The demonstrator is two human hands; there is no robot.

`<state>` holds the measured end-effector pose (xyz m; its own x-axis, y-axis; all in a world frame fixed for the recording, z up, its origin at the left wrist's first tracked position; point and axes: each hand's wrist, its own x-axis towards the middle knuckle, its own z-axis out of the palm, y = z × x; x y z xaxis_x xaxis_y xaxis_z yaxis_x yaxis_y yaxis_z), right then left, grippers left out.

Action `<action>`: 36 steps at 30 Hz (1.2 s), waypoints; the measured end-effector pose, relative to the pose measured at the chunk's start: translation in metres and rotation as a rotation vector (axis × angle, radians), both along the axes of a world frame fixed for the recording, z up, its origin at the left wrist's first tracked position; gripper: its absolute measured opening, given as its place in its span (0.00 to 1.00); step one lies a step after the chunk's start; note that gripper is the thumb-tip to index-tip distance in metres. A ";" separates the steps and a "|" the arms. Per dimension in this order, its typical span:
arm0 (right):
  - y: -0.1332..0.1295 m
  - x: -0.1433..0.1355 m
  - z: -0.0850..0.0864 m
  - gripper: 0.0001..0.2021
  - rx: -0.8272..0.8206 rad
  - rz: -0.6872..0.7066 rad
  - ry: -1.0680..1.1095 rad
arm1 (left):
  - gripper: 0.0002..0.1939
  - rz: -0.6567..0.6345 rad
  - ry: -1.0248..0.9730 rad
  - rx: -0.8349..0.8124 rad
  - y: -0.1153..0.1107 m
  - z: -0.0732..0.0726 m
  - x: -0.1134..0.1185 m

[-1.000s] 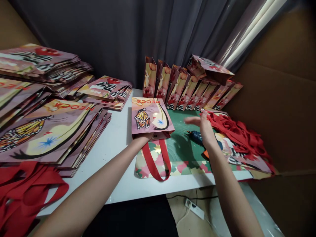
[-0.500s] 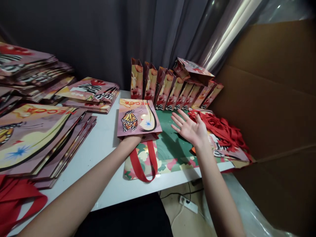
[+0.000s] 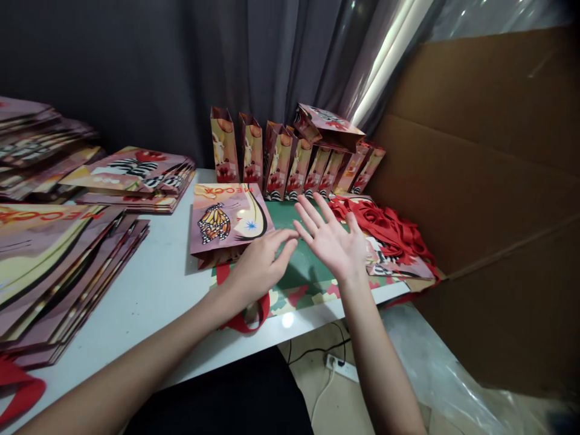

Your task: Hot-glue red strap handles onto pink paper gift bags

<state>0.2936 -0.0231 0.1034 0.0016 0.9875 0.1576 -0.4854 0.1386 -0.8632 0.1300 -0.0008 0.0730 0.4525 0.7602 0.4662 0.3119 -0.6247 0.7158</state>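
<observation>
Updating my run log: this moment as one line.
left hand: half-curled at bag, contact unclear, nothing visible held; right hand: spread, palm showing, empty; bag: on side; standing bags: row behind

The person's left forearm (image 3: 149,368), lower left of the frame, and right forearm (image 3: 380,356), lower right, are bare and slender. The left hand (image 3: 256,266) and right hand (image 3: 335,244) near centre are bare too — slim-fingered. Black cloth (image 3: 226,399) covers the lap at bottom centre — plain, matte.
</observation>
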 end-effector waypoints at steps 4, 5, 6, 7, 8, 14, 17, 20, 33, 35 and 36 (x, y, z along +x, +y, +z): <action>-0.001 -0.011 0.003 0.33 0.017 -0.070 0.054 | 0.13 0.077 -0.177 0.056 -0.018 0.000 0.017; -0.001 -0.012 0.004 0.33 0.028 -0.089 0.074 | 0.13 0.088 -0.208 0.024 -0.022 -0.004 0.019; 0.000 -0.013 0.004 0.32 0.037 -0.110 0.091 | 0.12 0.087 -0.231 -0.026 -0.026 -0.008 0.021; 0.000 -0.013 0.005 0.32 0.044 -0.131 0.103 | 0.11 0.073 -0.247 -0.078 -0.031 -0.011 0.022; 0.001 -0.013 0.005 0.32 0.048 -0.153 0.112 | 0.10 0.055 -0.256 -0.114 -0.036 -0.014 0.022; 0.003 -0.010 0.004 0.32 0.042 -0.274 0.197 | 0.14 0.062 -0.201 0.068 -0.062 -0.014 0.023; 0.004 -0.008 0.004 0.31 0.062 -0.309 0.275 | 0.19 0.056 -0.154 0.125 -0.068 -0.015 0.025; 0.005 -0.007 0.004 0.29 0.075 -0.338 0.339 | 0.18 0.067 -0.133 0.137 -0.070 -0.017 0.026; 0.002 -0.010 0.005 0.30 0.096 -0.374 0.365 | 0.02 0.140 -0.206 -0.006 -0.059 -0.010 0.037; 0.001 -0.011 0.004 0.30 0.071 -0.367 0.341 | 0.02 0.125 -0.219 -0.070 -0.057 -0.009 0.039; 0.001 -0.011 0.004 0.30 0.067 -0.355 0.342 | 0.03 0.114 -0.225 -0.101 -0.056 -0.009 0.040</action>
<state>0.2824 -0.0224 0.1070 0.3983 0.9044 0.1528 -0.6523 0.3965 -0.6460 0.1696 -0.0566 0.0643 0.2547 0.8479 0.4650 0.2018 -0.5169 0.8319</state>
